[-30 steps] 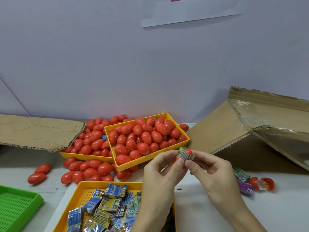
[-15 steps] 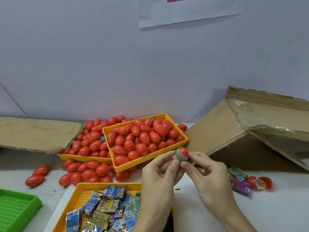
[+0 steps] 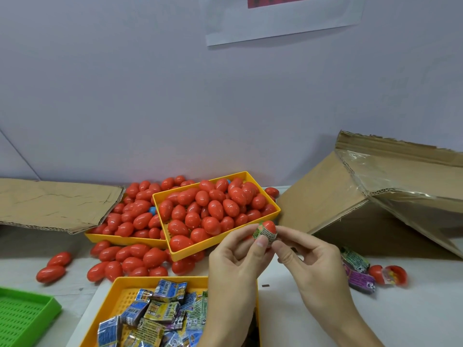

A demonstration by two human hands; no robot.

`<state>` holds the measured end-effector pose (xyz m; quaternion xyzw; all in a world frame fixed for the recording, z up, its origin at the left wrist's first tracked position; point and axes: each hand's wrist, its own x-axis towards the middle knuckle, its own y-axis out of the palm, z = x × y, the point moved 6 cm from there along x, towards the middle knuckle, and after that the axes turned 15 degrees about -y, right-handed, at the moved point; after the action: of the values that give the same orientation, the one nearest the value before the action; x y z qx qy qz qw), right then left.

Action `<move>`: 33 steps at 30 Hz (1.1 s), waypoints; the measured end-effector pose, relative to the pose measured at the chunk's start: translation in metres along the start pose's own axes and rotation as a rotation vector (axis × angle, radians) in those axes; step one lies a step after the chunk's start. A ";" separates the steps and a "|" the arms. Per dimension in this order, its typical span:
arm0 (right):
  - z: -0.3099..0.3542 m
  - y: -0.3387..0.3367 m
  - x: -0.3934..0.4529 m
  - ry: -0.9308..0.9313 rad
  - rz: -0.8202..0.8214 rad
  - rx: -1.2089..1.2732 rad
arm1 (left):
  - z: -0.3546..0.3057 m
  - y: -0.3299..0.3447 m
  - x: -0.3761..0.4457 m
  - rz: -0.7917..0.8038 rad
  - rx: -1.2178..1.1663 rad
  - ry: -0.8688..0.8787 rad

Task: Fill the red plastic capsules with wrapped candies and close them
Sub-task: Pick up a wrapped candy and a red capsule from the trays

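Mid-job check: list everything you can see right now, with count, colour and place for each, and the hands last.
Closed capsules: many, red, heaped in two trays and spilled on the table.
Capsule trays: two, yellow, at the back centre, one overlapping the other.
Candy tray: one, yellow, near centre.
Wrapped candies: many, mostly blue and green, in the near tray.
Loose candies: about two, green and purple, right.
Open capsule: one, red, far right.
Green tray: one, lower left.
Cardboard box: one, brown, right.
Cardboard sheet: one, brown, left.
Paper: one, white, on the wall.
Held capsule: one, red, with a green wrapper.
Left hand, right hand: both pinch it.
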<state>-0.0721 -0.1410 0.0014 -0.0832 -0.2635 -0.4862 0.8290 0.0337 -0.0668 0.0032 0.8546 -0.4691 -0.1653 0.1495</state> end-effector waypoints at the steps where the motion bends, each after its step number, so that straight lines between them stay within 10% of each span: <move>1: 0.000 0.000 0.000 -0.005 -0.011 -0.007 | 0.000 0.001 0.000 -0.005 0.007 0.000; 33: -0.004 0.002 -0.001 0.011 -0.052 0.050 | 0.007 0.002 0.001 0.001 -0.233 -0.107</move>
<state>-0.0699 -0.1408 -0.0024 -0.0530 -0.2730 -0.5012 0.8194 0.0299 -0.0690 -0.0021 0.8210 -0.4546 -0.2640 0.2226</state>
